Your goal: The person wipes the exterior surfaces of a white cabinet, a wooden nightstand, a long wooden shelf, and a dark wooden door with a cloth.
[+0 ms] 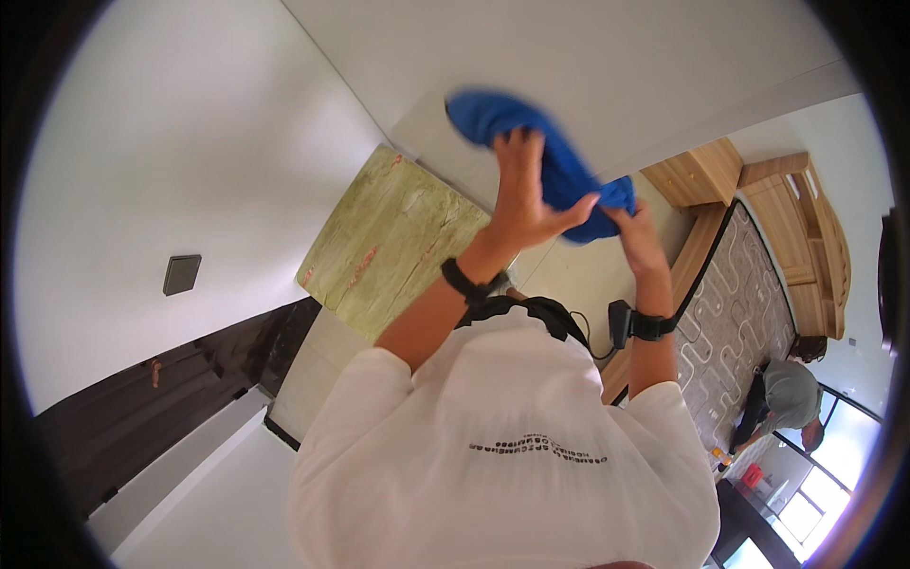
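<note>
A blue cloth point(567, 161), folded or bunched and blurred by motion, is held up in front of me near a pale wall. My left hand point(526, 199) grips its middle, fingers curled into the fabric and the thumb reaching across to the right. At the lower right end of the cloth, my right hand point(640, 237) is closed on its edge, with the fingertips partly hidden by the fabric. Dark bands circle both wrists, and the right one carries a small black device point(621, 325).
A square, green stone-patterned surface point(379, 242) lies below to the left. White walls stand ahead and to the left, with a dark switch plate point(182, 275). On the right are a patterned mattress point(730, 313), wooden cabinets point(791, 223) and another person point(791, 394) bending over.
</note>
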`<action>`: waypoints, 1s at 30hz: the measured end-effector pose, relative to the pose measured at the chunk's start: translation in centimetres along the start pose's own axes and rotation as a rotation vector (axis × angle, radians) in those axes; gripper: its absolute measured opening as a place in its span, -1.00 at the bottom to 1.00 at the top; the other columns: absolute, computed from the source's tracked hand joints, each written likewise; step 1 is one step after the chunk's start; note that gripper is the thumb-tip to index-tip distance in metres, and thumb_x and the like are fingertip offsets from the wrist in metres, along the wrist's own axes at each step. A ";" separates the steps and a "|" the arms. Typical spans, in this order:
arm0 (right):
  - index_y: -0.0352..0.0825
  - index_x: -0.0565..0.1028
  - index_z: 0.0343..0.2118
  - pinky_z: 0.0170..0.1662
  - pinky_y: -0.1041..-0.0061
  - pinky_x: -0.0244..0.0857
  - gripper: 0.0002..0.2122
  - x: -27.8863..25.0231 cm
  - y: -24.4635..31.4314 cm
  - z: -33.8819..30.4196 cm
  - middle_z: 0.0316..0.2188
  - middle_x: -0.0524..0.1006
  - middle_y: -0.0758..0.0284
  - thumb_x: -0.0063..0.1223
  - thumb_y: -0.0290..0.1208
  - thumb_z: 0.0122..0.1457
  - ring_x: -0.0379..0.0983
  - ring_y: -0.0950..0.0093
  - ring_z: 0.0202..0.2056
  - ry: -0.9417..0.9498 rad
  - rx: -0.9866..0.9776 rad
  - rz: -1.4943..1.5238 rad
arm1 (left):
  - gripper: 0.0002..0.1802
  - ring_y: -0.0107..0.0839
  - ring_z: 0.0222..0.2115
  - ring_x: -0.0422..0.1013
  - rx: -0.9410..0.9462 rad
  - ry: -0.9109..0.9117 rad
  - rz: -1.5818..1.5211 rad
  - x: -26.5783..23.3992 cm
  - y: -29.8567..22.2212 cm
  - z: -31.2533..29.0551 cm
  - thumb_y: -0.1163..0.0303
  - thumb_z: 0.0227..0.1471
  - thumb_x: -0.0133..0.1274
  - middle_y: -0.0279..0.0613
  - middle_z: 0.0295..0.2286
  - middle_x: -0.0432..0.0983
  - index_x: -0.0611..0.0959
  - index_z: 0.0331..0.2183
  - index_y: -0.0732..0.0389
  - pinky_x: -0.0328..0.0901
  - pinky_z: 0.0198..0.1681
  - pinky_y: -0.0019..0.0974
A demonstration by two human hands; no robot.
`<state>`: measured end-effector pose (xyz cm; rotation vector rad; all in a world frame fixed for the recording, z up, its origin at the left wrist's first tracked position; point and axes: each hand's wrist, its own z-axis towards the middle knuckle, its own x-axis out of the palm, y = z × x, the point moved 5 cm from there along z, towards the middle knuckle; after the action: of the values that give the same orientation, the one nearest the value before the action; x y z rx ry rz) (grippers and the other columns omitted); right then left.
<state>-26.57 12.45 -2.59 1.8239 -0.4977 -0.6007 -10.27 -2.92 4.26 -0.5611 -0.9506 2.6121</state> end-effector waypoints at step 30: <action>-0.47 0.58 -0.39 -0.44 0.47 0.31 -0.84 5.8 7.8 -4.1 -0.60 0.55 0.12 0.15 -0.44 0.17 0.49 0.49 -0.58 -0.161 -0.356 -0.475 | -0.35 0.15 0.31 -0.27 -0.333 -0.363 0.101 -3.0 10.5 3.6 0.26 0.32 -0.35 0.22 0.29 -0.22 -0.07 0.27 0.42 -0.29 0.33 0.07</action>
<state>-19.87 9.54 4.96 1.5583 -0.0447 -1.0919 -10.81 -13.86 0.60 -0.2106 -1.5239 2.7155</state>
